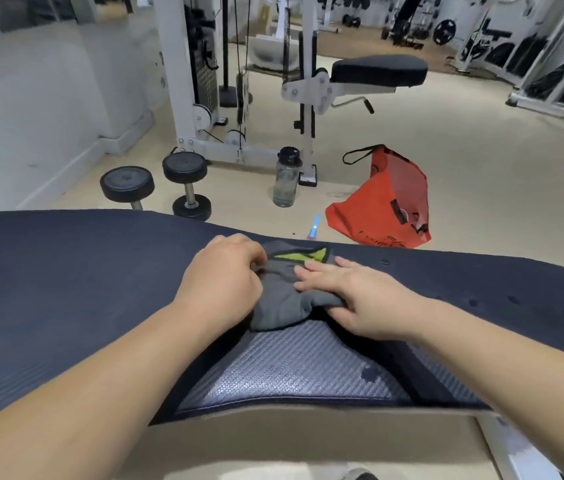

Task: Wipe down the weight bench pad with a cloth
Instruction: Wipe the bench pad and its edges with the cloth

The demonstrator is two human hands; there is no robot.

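Bare forearms reach in from the bottom edge, 2 of them, meeting over the dark navy padded bench surface (66, 278). Grey woven carbon-look panel (294, 368) sits nearest on the pad, with 1 dark wet-looking spot at its right side.

Crumpled grey cloth with a lime-green patch (287, 289) lies on the pad at the far edge of that panel, near the pad's middle. Left hand (225, 275) is curled, fingers bunched down onto the cloth's left side; whether they actually pinch it is hidden. Right hand (353, 296) lies flat, fingers together and extended, pressing on the cloth's right part, thumb tucked at its lower edge.

Judgement: wipe in progress or cloth being re-gathered; most of the pad left and right looks unwiped, small dark specks at far right.

Risks: cloth is bunched, so little contact area, streaks likely. Flat right palm has no real grip, cloth may slip out on a stroke. A push away could send it off the far edge onto the floor.

Beyond the pad, on the floor: red-orange mesh bag (387, 202), clear plastic water bottle with black cap (286, 178), 2 black dumbbells (156, 183), white cable machine with black seat (308, 81).
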